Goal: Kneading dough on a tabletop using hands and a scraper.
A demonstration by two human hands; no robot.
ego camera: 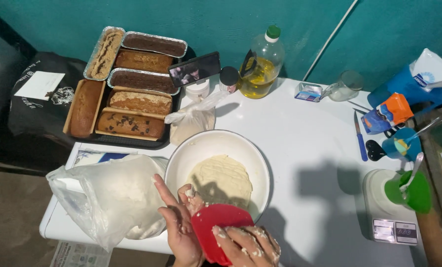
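Note:
A white bowl point(245, 153) holding pale dough point(221, 179) stands at the front of the white table point(305, 143). Just in front of the bowl, my right hand point(248, 245), smeared with dough, grips a red plastic scraper point(213, 225). My left hand point(179, 225) is open beside it, fingers spread and sticky with dough, its palm against the scraper's left edge. A clear plastic bag of flour point(112, 198) lies immediately left of my left hand.
A black tray point(132, 141) of several loaf cakes sits at the back left, a phone point(195, 68) propped beside it. An oil bottle point(261, 66), a small knotted bag point(193, 121), a blue-handled knife point(360, 136), measuring cups point(401, 146) and a scale point(391, 217) with a green cup stand around.

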